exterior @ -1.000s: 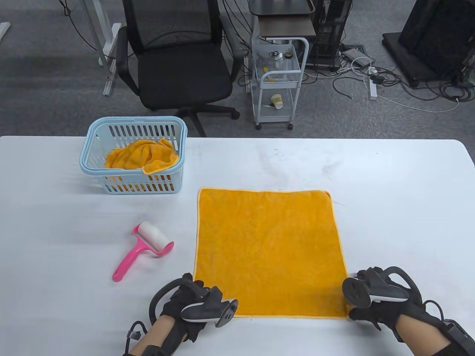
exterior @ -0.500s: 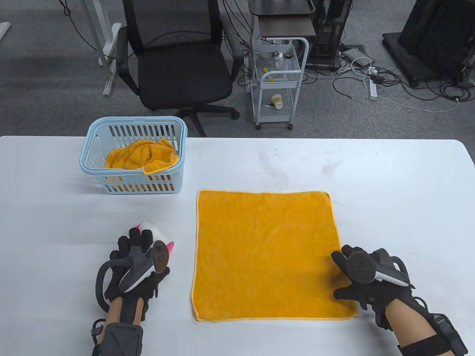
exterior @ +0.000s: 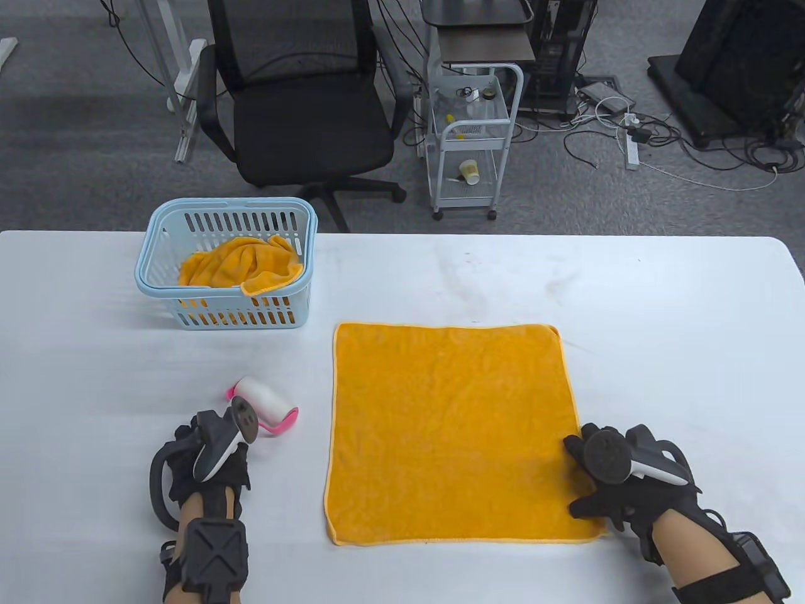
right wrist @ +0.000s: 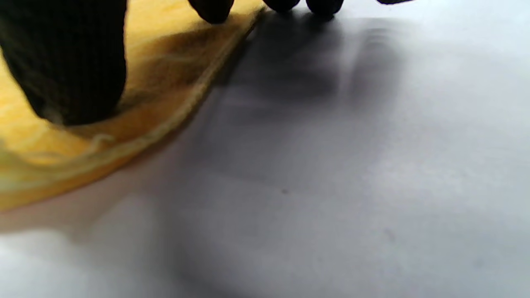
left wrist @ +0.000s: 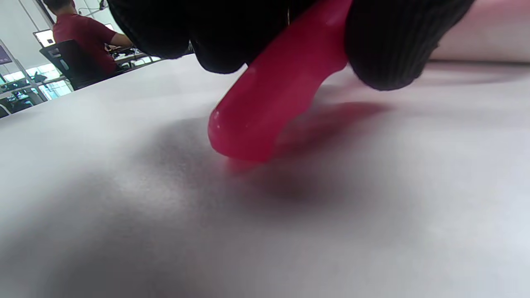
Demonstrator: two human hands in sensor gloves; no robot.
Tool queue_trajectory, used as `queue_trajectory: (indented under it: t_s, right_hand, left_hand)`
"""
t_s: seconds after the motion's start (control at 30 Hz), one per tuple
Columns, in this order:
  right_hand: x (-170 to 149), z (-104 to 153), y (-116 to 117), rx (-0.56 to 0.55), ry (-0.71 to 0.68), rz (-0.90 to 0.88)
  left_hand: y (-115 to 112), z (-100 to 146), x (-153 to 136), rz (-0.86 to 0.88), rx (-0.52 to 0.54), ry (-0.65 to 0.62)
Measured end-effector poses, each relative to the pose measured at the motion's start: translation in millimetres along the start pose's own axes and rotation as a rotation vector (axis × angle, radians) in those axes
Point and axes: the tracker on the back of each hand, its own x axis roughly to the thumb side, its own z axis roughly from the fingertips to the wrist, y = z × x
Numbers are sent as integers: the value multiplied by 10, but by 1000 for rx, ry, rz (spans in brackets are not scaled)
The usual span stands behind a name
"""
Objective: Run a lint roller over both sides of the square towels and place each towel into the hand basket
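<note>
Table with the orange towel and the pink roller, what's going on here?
A person in sensor gloves is cleaning towels. The left hand grips the pink handle of the lint roller, which lies on the table, its fingers curled round it. The right hand rests on the right edge of the orange towel, spread flat. Another orange towel is crumpled in the blue basket.
</note>
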Motion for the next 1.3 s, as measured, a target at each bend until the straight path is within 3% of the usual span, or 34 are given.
queue_trajectory:
  t_s: [0.1, 0.2, 0.4, 0.43, 0.67, 0.8, 0.97, 1.03, 1.07, 1.3]
  right_hand:
    - [-3, -1, -1, 6, 1, 5]
    - [-3, -5, 0, 9, 0, 5]
    - [-12, -8, 8, 13, -4, -4]
    - [-11, -8, 9, 13, -4, -4]
    - [-16, -11, 13, 13, -5, -9]
    - [-21, -12, 16, 13, -5, -12]
    - [-21, -13, 17, 13, -5, -12]
    - [-21, -13, 17, 13, -5, -12]
    - [-23, -14, 19, 15, -5, -13]
    - [-26, -14, 15, 15, -3, -9]
  left_hand:
    - [118, 85, 53, 173, 15, -67]
    - [350, 285, 273, 226, 65, -206]
    - [693, 844, 1102, 242, 102, -541]
    - [711, 991, 1354, 223, 101, -624]
    - [489, 1476, 2297, 100, 39, -906]
    - [232, 1573, 2599, 36, -51, -975]
    - [159, 1569, 2596, 4, -75, -959]
    - [202, 1562, 2523, -126, -38, -916]
    - [230, 1541, 2427, -240, -20, -865]
    - [286, 1317, 1642, -485, -13, -605]
